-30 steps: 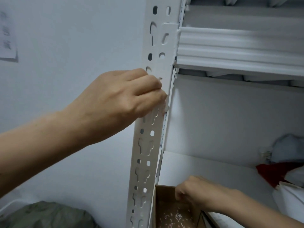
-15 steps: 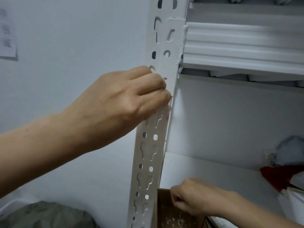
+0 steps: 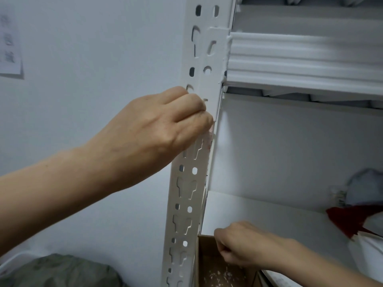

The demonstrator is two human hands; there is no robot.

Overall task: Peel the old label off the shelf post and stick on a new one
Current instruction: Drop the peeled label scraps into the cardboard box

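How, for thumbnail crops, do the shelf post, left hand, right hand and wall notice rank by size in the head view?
1. shelf post
2. left hand, likely nearer the camera
3. right hand
4. wall notice, partly out of frame

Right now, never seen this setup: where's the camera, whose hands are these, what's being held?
There is no machine here. A person works with bare hands, and the single picture comes from a camera worn on their head, looking forward and down. The left hand reaches up to the white slotted shelf post. Its fingers are curled against the post's edge, just above a pinkish scrap of old label; whether they pinch that scrap is hidden. The right hand is curled over a cardboard box low beside the post, with white scraps inside. I cannot tell whether it holds anything. No new label shows.
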